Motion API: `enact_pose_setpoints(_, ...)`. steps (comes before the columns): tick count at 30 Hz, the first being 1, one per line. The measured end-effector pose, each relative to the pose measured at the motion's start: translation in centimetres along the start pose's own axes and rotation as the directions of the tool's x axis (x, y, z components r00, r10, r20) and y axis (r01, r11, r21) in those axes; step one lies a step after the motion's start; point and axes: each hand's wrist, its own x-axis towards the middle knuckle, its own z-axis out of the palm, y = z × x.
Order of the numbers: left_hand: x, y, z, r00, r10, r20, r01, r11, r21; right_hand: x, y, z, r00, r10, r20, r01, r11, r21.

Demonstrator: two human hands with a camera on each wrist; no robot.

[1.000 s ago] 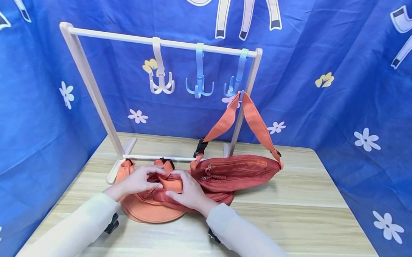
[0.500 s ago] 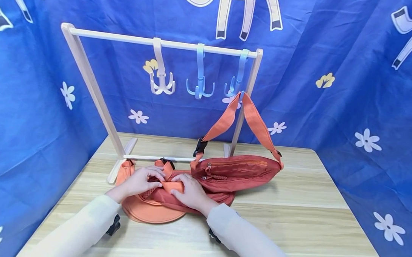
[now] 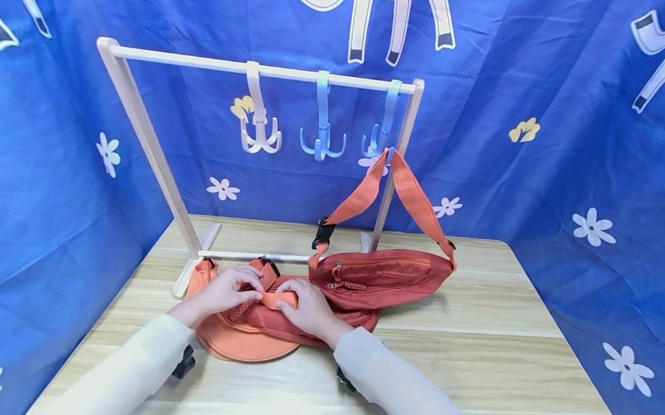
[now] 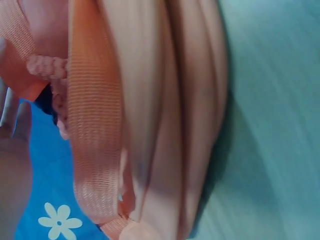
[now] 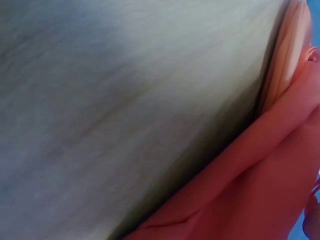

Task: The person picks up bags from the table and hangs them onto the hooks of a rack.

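A red waist bag (image 3: pixel 273 321) with orange straps lies on the table, partly under my hands. My left hand (image 3: pixel 225 292) pinches the left end of a folded orange strap (image 3: pixel 280 299) on top of it, using thumb and fingers. From the other side, my right hand (image 3: pixel 309 308) pinches the same strap's right end. Below the bag, a rounded orange piece like a cap brim (image 3: pixel 247 346) sticks out. In the left wrist view, an orange strap (image 4: pixel 95 115) runs beside layered peach fabric (image 4: pixel 170 115). Red cloth (image 5: pixel 260 180) fills the right wrist view's lower right.
Behind stands a wooden rack (image 3: pixel 153 146) bearing a white hook (image 3: pixel 261 128) and two blue hooks, the middle one (image 3: pixel 322 134) free of any bag. A second red waist bag (image 3: pixel 385 276) hangs by its strap from the rightmost hook (image 3: pixel 387 115), its body low over the tabletop (image 3: pixel 482 335).
The raised orange strap between my hands has been folded down flatter. My right thumb and fingers have closed onto its right end, while the left hand has barely moved.
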Motion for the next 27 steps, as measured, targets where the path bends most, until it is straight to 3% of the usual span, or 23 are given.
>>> enact_pose_setpoints(3,0.2,0.3,-0.4,1.000,0.027,-0.015,-0.027,1.000,-0.009,0.2,-0.1,-0.2,0.999,-0.032,-0.036,0.033,0.999,0.017)
enact_pose_setpoints(6,0.3,0.5,-0.9,1.000,0.017,-0.019,-0.017,1.000,-0.013,0.3,-0.3,-0.3,0.997,-0.042,-0.062,0.044,0.998,0.034)
enact_pose_setpoints(10,0.5,1.5,-1.7,1.000,0.000,-0.020,0.000,1.000,-0.015,0.7,-0.7,-0.5,0.996,-0.020,-0.085,0.026,0.997,0.073)
enact_pose_setpoints(15,0.7,2.5,-2.4,0.999,0.040,-0.027,-0.040,0.999,0.018,1.0,-1.2,-0.9,0.995,0.001,-0.104,0.010,0.995,0.098)
enact_pose_setpoints(17,0.7,2.1,-2.7,0.999,0.048,-0.024,-0.048,0.999,0.014,1.1,-1.5,-1.1,0.994,0.001,-0.110,0.010,0.995,0.100)
enact_pose_setpoints(27,0.8,3.3,-4.2,0.998,0.056,-0.028,-0.056,0.998,-0.016,1.9,-2.7,-1.8,0.987,-0.024,-0.161,0.050,0.986,0.158)
